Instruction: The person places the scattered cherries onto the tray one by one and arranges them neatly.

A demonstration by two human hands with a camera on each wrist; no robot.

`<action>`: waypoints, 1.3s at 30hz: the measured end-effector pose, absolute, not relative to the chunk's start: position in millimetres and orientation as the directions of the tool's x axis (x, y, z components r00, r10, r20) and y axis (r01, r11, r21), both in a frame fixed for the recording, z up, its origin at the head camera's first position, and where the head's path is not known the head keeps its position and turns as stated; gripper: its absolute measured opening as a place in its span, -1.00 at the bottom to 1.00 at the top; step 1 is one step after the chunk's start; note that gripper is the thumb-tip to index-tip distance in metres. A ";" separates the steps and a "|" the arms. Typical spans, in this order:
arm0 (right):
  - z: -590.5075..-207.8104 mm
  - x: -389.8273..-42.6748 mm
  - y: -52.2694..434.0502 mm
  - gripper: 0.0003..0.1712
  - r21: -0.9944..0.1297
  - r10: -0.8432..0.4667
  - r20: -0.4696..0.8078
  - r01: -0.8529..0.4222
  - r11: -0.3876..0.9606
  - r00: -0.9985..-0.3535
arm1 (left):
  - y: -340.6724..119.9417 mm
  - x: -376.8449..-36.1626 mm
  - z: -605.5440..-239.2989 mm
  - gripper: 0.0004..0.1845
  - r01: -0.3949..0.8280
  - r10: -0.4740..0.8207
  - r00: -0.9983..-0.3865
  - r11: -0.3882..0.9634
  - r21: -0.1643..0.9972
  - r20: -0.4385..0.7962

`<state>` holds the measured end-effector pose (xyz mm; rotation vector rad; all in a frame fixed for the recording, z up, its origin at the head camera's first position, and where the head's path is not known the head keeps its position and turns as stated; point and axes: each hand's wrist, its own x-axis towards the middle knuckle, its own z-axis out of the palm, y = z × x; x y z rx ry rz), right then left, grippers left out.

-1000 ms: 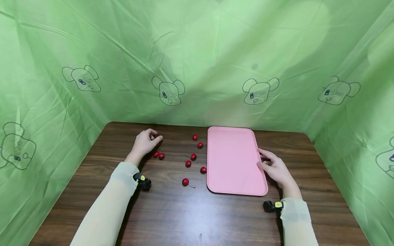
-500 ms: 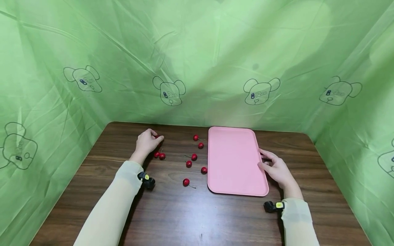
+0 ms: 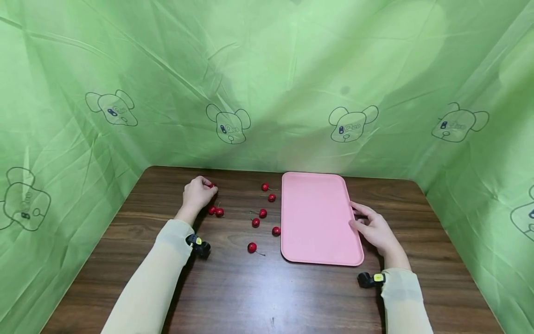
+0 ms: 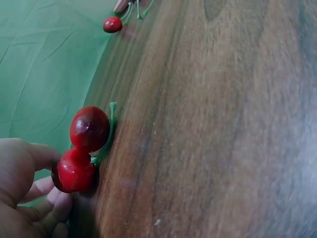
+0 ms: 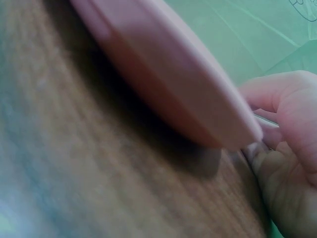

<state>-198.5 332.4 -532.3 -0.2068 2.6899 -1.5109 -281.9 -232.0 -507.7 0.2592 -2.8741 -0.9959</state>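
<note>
In the head view my left hand (image 3: 198, 194) is at the back left of the table, thumb and forefinger pinching a red cherry (image 3: 213, 185), which they partly cover. Just in front of that hand lie two touching cherries (image 3: 219, 212). The left wrist view has this pair (image 4: 89, 130) close up with a green stem, the hand's fingers (image 4: 34, 213) behind it. On the right, a flat pink tray (image 3: 317, 218) rests on the table. My right hand (image 3: 375, 230) holds its right edge, thumb at the rim; the other fingertips are partly hidden.
Several loose cherries (image 3: 263, 213) with stems are scattered between the left hand and the tray. One cherry (image 3: 276, 231) lies right beside the tray's left rim. Green cloth (image 3: 283, 93) stands behind and along both sides of the wooden table (image 3: 233, 297).
My left hand's thumb and forefinger have closed in on the cherry, and the wrist has shifted slightly right. The right hand and the tray stay where they were.
</note>
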 end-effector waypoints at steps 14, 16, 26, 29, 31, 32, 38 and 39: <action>-529.5 -196.0 332.0 -0.28 -0.858 -0.131 0.024 -0.088 0.507 -0.991 | -253.2 -323.8 -567.3 -0.73 -0.086 -0.169 -0.980 0.837 0.540 0.106; -529.6 -196.3 332.3 -0.27 -0.859 -0.132 0.023 -0.087 0.505 -0.991 | -248.0 -316.0 -555.2 -0.73 -0.095 -0.171 -0.981 0.829 0.551 0.087; -529.8 -196.2 332.9 -0.26 -0.863 -0.132 0.016 -0.081 0.498 -0.991 | -236.7 -302.8 -534.8 -0.70 -0.056 -0.194 -0.968 0.785 0.617 0.159; -530.5 -196.5 332.5 -0.26 -0.862 -0.131 0.019 -0.082 0.499 -0.991 | -219.2 -288.0 -509.2 -0.70 -0.005 -0.198 -0.959 0.723 0.691 0.200; -531.1 -197.0 332.3 -0.25 -0.861 -0.132 0.018 -0.082 0.502 -0.991 | -208.7 -280.8 -494.6 -0.70 0.021 -0.192 -0.960 0.676 0.736 0.204; -531.5 -197.4 332.1 -0.25 -0.859 -0.132 0.018 -0.083 0.505 -0.991 | -204.6 -279.9 -491.3 -0.71 0.034 -0.188 -0.959 0.664 0.747 0.212; -531.4 -198.0 330.7 -0.26 -0.844 -0.123 0.007 -0.072 0.532 -0.992 | -170.8 -280.1 -477.7 -0.73 0.103 -0.112 -0.971 0.603 0.791 0.212; -531.5 -198.2 330.9 -0.26 -0.842 -0.120 0.005 -0.068 0.535 -0.993 | -162.6 -280.3 -476.6 -0.73 0.119 -0.093 -0.972 0.590 0.799 0.214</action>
